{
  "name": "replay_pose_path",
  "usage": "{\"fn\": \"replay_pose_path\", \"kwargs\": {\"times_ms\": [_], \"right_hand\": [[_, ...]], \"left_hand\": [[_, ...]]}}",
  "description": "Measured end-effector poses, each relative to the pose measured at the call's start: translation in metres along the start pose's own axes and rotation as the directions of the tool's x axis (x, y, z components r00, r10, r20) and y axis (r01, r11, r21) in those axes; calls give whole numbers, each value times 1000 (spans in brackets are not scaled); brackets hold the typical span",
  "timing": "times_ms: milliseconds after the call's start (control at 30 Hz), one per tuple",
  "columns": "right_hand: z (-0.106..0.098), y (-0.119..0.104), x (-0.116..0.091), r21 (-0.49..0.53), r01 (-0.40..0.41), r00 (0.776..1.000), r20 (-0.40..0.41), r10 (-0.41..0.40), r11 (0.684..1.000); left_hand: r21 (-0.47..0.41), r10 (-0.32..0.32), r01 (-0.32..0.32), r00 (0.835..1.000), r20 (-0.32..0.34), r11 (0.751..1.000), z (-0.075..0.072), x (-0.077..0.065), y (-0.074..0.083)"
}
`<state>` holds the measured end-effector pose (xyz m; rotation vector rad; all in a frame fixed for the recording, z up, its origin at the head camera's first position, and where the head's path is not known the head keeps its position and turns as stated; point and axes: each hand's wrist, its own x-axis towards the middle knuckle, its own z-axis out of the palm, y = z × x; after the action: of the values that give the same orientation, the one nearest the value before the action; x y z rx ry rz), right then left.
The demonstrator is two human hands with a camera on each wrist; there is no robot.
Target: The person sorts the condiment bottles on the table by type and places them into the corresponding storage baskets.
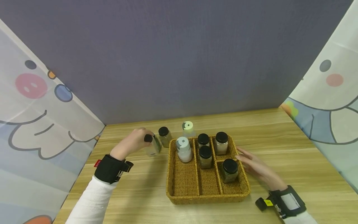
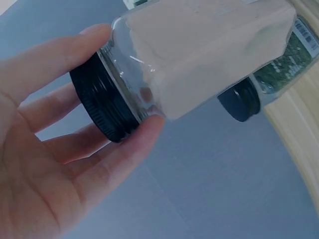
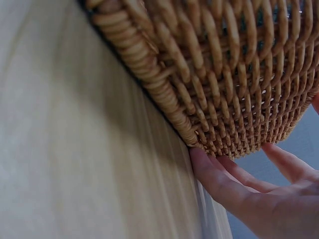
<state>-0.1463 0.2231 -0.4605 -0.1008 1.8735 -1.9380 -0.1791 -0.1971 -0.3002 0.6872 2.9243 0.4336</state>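
Note:
My left hand pinches a clear jar of pale powder around its black lid and neck. It is left of the wicker basket, close to the tabletop; whether it touches cannot be told. Just beyond it is a black-lidded jar of green flakes. With its fingers extended, my right hand touches the basket's right side. In the right wrist view its fingertips lie against the woven wall near the base. Inside the divided basket are several black-lidded jars and one white-capped jar.
Behind the basket's back left corner stand a black-lidded jar and a white-capped jar. The wooden table meets a grey panel at the back. Printed cloth sheets hang at both sides.

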Motion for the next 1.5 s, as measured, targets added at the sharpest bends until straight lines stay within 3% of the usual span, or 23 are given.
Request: {"fn": "replay_pose_path", "kwargs": {"times_ms": [233, 733, 1033, 1500], "right_hand": [[0, 0, 0, 8, 3, 1000, 3, -3, 1000], [-1, 2, 1, 3, 8, 1000, 3, -8, 1000], [-1, 1, 1, 17, 7, 1000, 13, -7, 1000], [-1, 1, 1, 6, 3, 1000, 9, -3, 1000]], "left_hand": [[10, 49, -49, 999, -14, 999, -3, 5, 10], [35, 80, -81, 996, 36, 996, -15, 23, 38], [67, 121, -123, 992, 32, 990, -25, 35, 52], [68, 109, -115, 991, 83, 991, -34, 45, 79]]}}
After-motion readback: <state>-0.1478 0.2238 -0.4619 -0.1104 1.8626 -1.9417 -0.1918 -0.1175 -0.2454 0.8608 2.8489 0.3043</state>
